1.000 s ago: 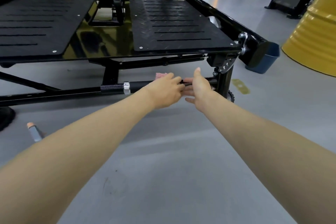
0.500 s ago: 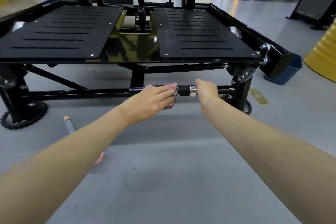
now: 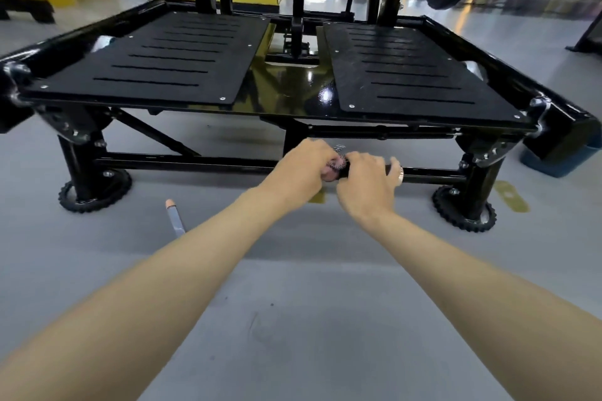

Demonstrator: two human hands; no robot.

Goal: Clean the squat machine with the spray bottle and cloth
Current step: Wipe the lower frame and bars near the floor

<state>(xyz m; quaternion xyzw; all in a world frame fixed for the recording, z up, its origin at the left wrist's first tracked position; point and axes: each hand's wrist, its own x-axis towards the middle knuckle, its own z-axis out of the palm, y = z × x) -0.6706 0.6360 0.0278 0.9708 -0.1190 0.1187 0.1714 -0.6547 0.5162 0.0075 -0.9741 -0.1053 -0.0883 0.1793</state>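
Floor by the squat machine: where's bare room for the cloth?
Bare grey floor between the forearms, and right of the right forearm, up to the toothed foot. Crowded: lower bar, where left hand holding cloth and right hand meet; spray bottle lies left of the left forearm.

Left hand with cloth, right hand around low bar.
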